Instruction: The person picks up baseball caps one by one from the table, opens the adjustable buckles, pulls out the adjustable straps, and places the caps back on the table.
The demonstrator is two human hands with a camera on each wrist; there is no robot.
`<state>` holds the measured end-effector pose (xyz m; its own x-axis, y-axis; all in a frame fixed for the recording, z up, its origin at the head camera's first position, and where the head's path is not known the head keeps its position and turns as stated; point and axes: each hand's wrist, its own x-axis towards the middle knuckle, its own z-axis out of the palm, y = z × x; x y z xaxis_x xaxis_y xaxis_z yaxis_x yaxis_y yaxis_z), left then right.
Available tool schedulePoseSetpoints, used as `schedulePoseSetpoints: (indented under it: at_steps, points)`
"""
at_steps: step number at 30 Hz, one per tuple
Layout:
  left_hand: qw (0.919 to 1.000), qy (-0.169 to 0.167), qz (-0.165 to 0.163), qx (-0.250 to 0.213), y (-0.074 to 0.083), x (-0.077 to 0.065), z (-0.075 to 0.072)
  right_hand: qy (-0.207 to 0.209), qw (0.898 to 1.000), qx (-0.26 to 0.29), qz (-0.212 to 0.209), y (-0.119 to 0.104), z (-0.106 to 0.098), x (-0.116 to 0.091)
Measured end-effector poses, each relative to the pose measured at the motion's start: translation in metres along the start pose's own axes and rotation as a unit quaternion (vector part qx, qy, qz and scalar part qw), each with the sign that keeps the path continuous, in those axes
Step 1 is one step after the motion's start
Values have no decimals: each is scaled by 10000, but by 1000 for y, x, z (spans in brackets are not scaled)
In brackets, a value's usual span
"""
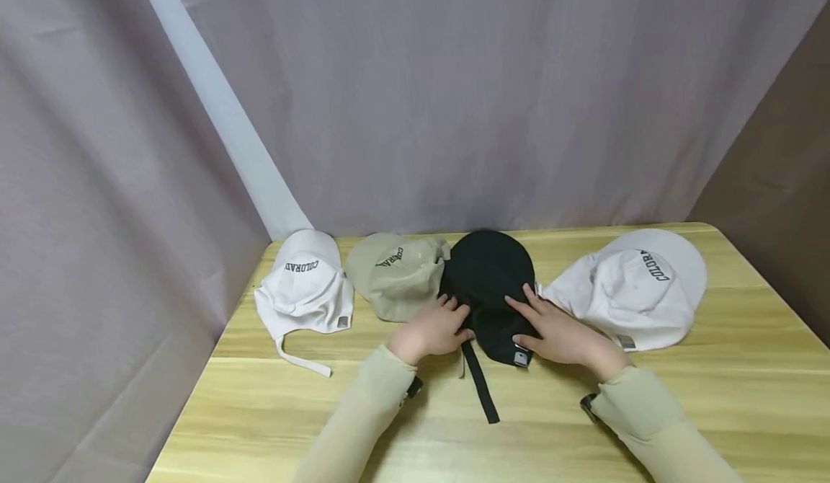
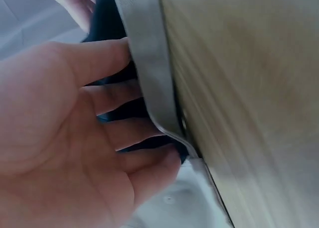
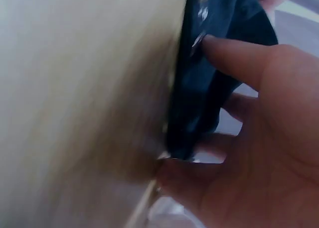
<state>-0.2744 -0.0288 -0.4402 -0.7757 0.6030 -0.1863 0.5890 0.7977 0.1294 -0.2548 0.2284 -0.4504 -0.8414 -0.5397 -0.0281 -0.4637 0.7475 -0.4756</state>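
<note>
A black cap [image 1: 491,270] lies on the wooden table with its brim toward the back. Its long black strap [image 1: 481,383] trails toward the front, and a metal buckle [image 1: 521,358] shows at its near edge. My left hand [image 1: 433,328] rests on the cap's left side, fingers extended, beside a khaki cap [image 1: 405,274]. On the other side, my right hand [image 1: 560,331] touches the cap with spread fingers. In the right wrist view the thumb [image 3: 234,56] is right at the buckle. A khaki strap [image 2: 152,54] crosses in front of the left fingertips in the left wrist view.
A white cap [image 1: 301,285] with a loose strap lies at the left end of the row. Another white cap [image 1: 638,288] lies to the right, near the right hand. Behind the table [image 1: 272,411] hangs a grey curtain [image 1: 454,94].
</note>
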Motion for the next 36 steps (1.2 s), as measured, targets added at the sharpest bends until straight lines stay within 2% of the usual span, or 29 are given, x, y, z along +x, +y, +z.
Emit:
schedulePoseSetpoints:
  at_steps: [4, 10, 13, 16, 20, 23, 26, 28, 30, 32, 34, 36]
  points:
    - [9998, 189, 25, -88, 9, -23, 6, -132, 9996, -18, 252, -8, -2, -19]
    - [9977, 585, 251, 242, 18, -73, 20, -427, 9985, -272, 189, -22, 5, -57]
    - [9983, 454, 287, 238, 21, -96, 27, -508, 9979, -378, 105, -27, 13, -75]
    - [9990, 317, 277, 141, 23, -109, 31, -405, 9976, -552, 84, -29, 17, -85]
    - [9988, 366, 276, 154, 23, -110, 31, -292, 9973, -671, 99, -31, 16, -86]
    - [9989, 367, 192, 226, 23, -108, 28, -433, 9971, -614, 126, -32, 13, -81]
    - [9986, 440, 39, 278, 21, -106, 23, -589, 9964, -595, 145, -33, 3, -71]
    - [9976, 626, -124, 262, 17, -102, 15, -458, 9968, -642, 101, -36, -9, -60]
    - [9953, 924, -291, 88, 9, -96, 2, -97, 9972, -738, 32, -41, -23, -46]
    - [9897, 1320, -547, -81, -3, -89, -13, 432, 9956, -829, -14, -47, -34, -29]
    - [9784, 1872, -857, -154, -16, -82, -27, 983, 9910, -910, 39, -54, -41, -12]
    - [9626, 2431, -1194, -86, -27, -76, -38, 1369, 9864, -907, 113, -58, -42, 4]
